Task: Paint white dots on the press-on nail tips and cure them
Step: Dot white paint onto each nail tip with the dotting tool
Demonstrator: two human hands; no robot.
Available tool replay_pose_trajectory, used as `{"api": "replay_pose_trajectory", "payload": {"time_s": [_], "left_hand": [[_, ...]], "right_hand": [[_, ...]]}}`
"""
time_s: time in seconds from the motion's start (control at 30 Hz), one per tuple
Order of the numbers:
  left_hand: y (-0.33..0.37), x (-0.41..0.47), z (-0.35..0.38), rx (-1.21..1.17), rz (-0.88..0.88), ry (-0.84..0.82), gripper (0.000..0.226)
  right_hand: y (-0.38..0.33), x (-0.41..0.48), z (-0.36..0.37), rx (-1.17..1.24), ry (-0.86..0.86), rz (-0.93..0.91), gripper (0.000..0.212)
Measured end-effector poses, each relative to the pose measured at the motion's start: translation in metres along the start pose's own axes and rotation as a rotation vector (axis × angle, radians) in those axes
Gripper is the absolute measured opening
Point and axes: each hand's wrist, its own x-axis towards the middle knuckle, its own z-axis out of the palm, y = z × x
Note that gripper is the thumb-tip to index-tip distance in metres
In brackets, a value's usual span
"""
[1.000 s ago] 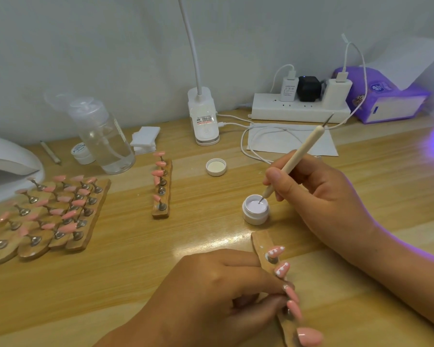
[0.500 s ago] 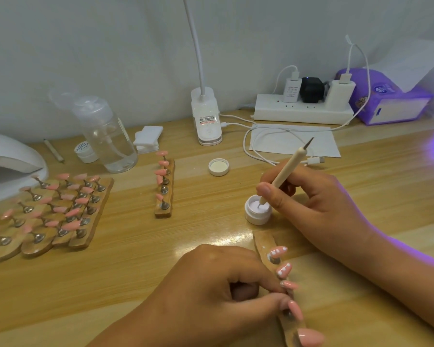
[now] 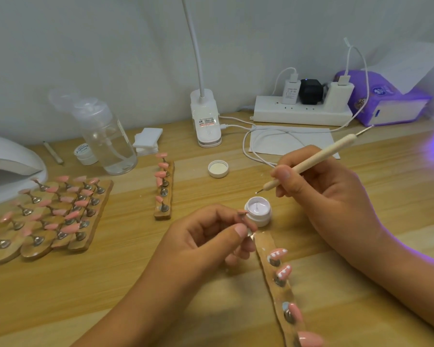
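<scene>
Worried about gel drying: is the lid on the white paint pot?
No, the pot stands open, its lid lying apart behind it.

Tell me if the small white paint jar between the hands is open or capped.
Open. The paint jar shows bare white gel on top; a white cap lies on the desk behind it, apart.

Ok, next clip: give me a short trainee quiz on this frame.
1. True or false: the white gel pot stands open, its lid lying apart on the table.
2. How many nail tips on the near wooden strip show white dots? A one, B two, C four.
3. Which of the hands holds the dotting tool?
Key: 1 true; 2 B; 3 the right hand.
</scene>
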Motion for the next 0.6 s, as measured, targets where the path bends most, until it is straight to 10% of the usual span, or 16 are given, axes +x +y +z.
{"api": "replay_pose_trajectory", "payload": {"time_s": [0.3,0.6], "left_hand": [[-0.0050,0.0016,0.0013,0.034,0.023,0.049,0.013],[-0.0082,0.0029,-0.0001,0.097,0.056,0.068,0.020]], "right_hand": [[-0.0029,0.0021,-0.0023,0.316,0.113,0.191,0.018],[-0.0065,-0.0020,0.0035,0.551,-0.123,0.280,0.018]]}}
